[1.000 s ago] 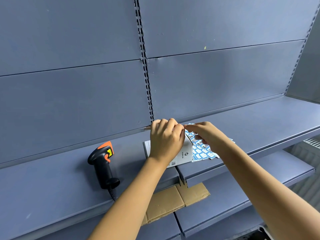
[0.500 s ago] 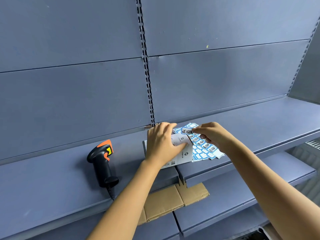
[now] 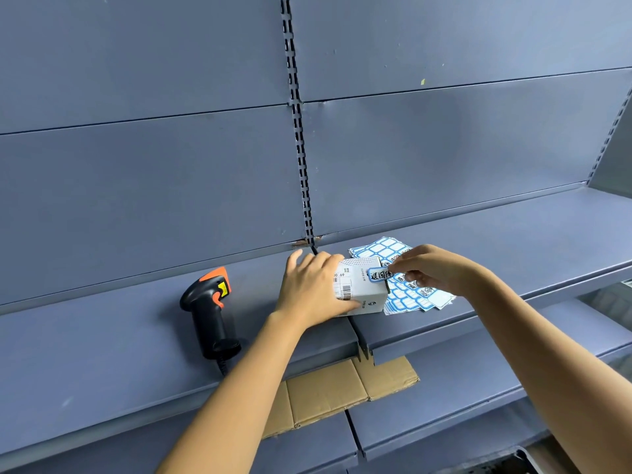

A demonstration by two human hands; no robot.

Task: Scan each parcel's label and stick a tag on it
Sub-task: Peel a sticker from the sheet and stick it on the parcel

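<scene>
A person's left hand steadies a small white cardboard parcel on a blue-grey metal shelf, where it sits over the seam between two shelf sections, close to the front edge. The fingers lie over the top and the thumb runs along the near face, a grip that appears meant to keep the light box from sliding under pressure. The right hand pinches a blue-bordered paper tag between thumb and fingertips and holds it at the parcel's upper right corner, seemingly about to press it down; whether it already adheres cannot be told. The printed barcode label stays uncovered beside the left thumb. Sheets of blue-bordered tags are fanned on the shelf just right of the parcel, within easy reach. A black-and-orange handheld scanner rests on the left section, well apart, likely parked until the next parcel. Flattened brown cardboard lies on the shelf below.
</scene>
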